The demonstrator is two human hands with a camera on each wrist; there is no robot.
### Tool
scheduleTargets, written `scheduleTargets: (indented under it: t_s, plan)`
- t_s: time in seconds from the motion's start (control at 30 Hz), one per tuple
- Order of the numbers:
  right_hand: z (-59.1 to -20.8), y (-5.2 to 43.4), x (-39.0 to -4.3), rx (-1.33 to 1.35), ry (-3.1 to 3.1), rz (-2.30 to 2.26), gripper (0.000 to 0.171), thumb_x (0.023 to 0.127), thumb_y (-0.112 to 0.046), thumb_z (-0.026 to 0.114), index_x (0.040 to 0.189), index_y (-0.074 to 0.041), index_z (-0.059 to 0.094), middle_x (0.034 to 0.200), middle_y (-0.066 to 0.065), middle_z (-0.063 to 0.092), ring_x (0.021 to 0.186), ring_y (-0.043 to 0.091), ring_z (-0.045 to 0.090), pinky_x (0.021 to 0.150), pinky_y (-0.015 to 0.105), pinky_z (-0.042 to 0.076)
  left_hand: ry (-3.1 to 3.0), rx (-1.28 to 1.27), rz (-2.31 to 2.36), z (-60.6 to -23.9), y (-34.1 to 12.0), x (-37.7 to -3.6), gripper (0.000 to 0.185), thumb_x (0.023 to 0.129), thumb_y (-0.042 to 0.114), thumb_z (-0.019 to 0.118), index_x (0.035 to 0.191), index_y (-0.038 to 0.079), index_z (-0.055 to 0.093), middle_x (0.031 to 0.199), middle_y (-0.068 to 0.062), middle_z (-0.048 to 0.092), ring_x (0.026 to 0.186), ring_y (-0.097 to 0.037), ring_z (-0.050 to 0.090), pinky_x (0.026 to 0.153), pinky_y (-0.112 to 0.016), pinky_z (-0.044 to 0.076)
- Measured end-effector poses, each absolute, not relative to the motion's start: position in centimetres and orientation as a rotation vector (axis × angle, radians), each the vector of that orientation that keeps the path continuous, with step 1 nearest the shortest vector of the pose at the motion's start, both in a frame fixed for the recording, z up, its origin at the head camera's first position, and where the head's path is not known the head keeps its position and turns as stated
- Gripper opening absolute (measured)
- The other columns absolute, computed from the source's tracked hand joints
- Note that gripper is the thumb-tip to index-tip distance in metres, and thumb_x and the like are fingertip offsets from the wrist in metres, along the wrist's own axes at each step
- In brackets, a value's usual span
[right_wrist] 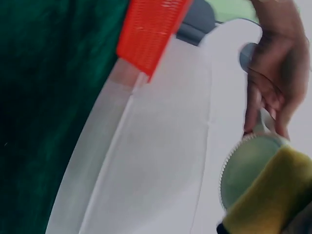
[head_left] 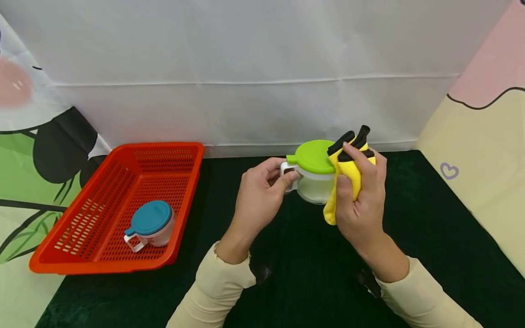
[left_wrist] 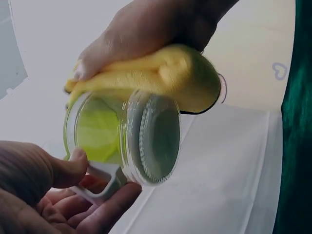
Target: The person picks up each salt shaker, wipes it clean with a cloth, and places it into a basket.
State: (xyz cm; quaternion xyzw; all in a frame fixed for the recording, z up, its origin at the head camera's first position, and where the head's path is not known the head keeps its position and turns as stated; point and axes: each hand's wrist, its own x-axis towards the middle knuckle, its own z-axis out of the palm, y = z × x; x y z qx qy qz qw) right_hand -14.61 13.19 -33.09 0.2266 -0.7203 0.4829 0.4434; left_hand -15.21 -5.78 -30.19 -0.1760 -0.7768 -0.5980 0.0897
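A clear cup with a green lid (head_left: 313,175) is held above the dark green table. My left hand (head_left: 260,196) pinches its white handle (head_left: 287,175); the left wrist view shows thumb and fingers on the handle (left_wrist: 100,183) and the cup's ribbed base (left_wrist: 156,139). My right hand (head_left: 361,196) grips a yellow cloth with black edging (head_left: 348,171) and presses it against the cup's right side. The cloth (left_wrist: 161,73) wraps over the cup wall. In the right wrist view the cup's base (right_wrist: 248,168) and the cloth (right_wrist: 268,195) show at the lower right.
A red perforated basket (head_left: 119,205) stands at the left on the table and holds a second clear cup with a blue lid (head_left: 149,223). White sheeting forms the back wall, and a cream and pink panel rises at the right. The dark green cloth (head_left: 311,273) covers the table.
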Motion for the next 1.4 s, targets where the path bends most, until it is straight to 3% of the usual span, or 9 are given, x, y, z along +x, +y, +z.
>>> scheduleTargets:
  t_s: [0.23, 0.5, 0.73, 0.87, 0.97, 1.1, 1.2, 1.3, 1.4]
  plan:
    - [-35.4, 12.7, -15.2, 0.610, -1.743, 0.887, 0.037, 0.106, -0.046, 0.054, 0.130, -0.018, 0.060, 0.139, 0.022, 0.040, 0.117, 0.045, 0.047, 0.097, 0.038, 0.045, -2.337, -0.476, -1.733, -30.2, -5.4, -15.3, 0.025, 0.101, 0.015, 0.069, 0.123, 0.003, 0.070, 0.115, -0.006, 0.075, 0.096, -0.018, 0.073, 0.080, -0.029, 0.060]
    - [-35.0, 14.4, -16.5, 0.662, -1.722, 1.347, 0.052, 0.108, -0.040, 0.053, 0.140, 0.001, 0.049, 0.126, 0.012, 0.049, 0.092, 0.020, 0.051, 0.077, 0.023, 0.047, -2.354, -0.526, -1.761, -30.0, -6.4, -15.1, 0.024, 0.103, 0.014, 0.065, 0.125, 0.004, 0.068, 0.118, -0.007, 0.074, 0.097, -0.019, 0.071, 0.084, -0.032, 0.060]
    - [-33.0, 15.5, -16.0, 0.612, -1.817, 1.647, 0.043, 0.109, -0.008, 0.043, 0.151, -0.008, 0.045, 0.111, 0.008, 0.054, 0.080, 0.020, 0.054, 0.069, 0.020, 0.051, -2.258, -0.574, -1.938, -30.1, -6.9, -15.5, 0.023, 0.102, 0.007, 0.064, 0.123, -0.002, 0.067, 0.114, -0.013, 0.074, 0.095, -0.023, 0.073, 0.082, -0.032, 0.060]
    - [-32.7, 14.3, -14.9, 0.576, -1.770, 1.436, 0.039, 0.107, -0.020, 0.051, 0.143, -0.004, 0.053, 0.121, 0.007, 0.053, 0.089, 0.021, 0.051, 0.074, 0.023, 0.047, -2.257, -0.559, -1.982, -30.1, -6.4, -15.6, 0.024, 0.103, 0.008, 0.064, 0.124, -0.003, 0.066, 0.114, -0.014, 0.074, 0.095, -0.023, 0.074, 0.081, -0.032, 0.061]
    - [-33.2, 13.1, -14.3, 0.572, -1.715, 1.213, 0.040, 0.105, -0.034, 0.057, 0.133, -0.004, 0.059, 0.131, 0.015, 0.049, 0.103, 0.027, 0.052, 0.085, 0.027, 0.046, -2.256, -0.539, -1.985, -30.0, -6.0, -15.6, 0.025, 0.103, 0.008, 0.064, 0.124, -0.003, 0.067, 0.113, -0.015, 0.075, 0.095, -0.023, 0.074, 0.080, -0.032, 0.061]
    - [-34.5, 12.2, -14.3, 0.591, -1.690, 0.918, 0.032, 0.105, -0.039, 0.057, 0.124, -0.014, 0.064, 0.134, 0.023, 0.046, 0.114, 0.041, 0.047, 0.095, 0.040, 0.044, -2.275, -0.488, -1.959, -30.1, -5.6, -15.7, 0.024, 0.102, 0.009, 0.066, 0.122, -0.003, 0.068, 0.110, -0.013, 0.076, 0.093, -0.022, 0.075, 0.078, -0.031, 0.061]
    - [-35.3, 12.4, -14.5, 0.609, -1.693, 0.790, 0.027, 0.105, -0.038, 0.055, 0.121, -0.019, 0.065, 0.133, 0.021, 0.046, 0.113, 0.046, 0.043, 0.093, 0.046, 0.041, -2.304, -0.473, -1.935, -30.2, -5.5, -15.6, 0.023, 0.102, 0.010, 0.066, 0.121, -0.002, 0.069, 0.108, -0.012, 0.076, 0.091, -0.020, 0.075, 0.078, -0.031, 0.061]
    - [-35.7, 13.3, -14.9, 0.638, -1.730, 0.861, 0.032, 0.106, -0.040, 0.055, 0.124, -0.015, 0.063, 0.134, 0.021, 0.046, 0.111, 0.041, 0.047, 0.094, 0.039, 0.043, -2.341, -0.494, -1.895, -30.3, -5.8, -15.4, 0.023, 0.102, 0.012, 0.066, 0.122, 0.001, 0.069, 0.110, -0.011, 0.076, 0.092, -0.019, 0.074, 0.082, -0.032, 0.061]
    - [-35.3, 14.5, -15.5, 0.652, -1.799, 1.117, 0.037, 0.107, -0.033, 0.054, 0.134, -0.008, 0.058, 0.129, 0.014, 0.049, 0.101, 0.029, 0.052, 0.084, 0.026, 0.046, -2.366, -0.519, -1.856, -30.4, -6.2, -15.2, 0.024, 0.102, 0.013, 0.066, 0.124, 0.003, 0.069, 0.115, -0.009, 0.075, 0.097, -0.018, 0.073, 0.090, -0.035, 0.058]
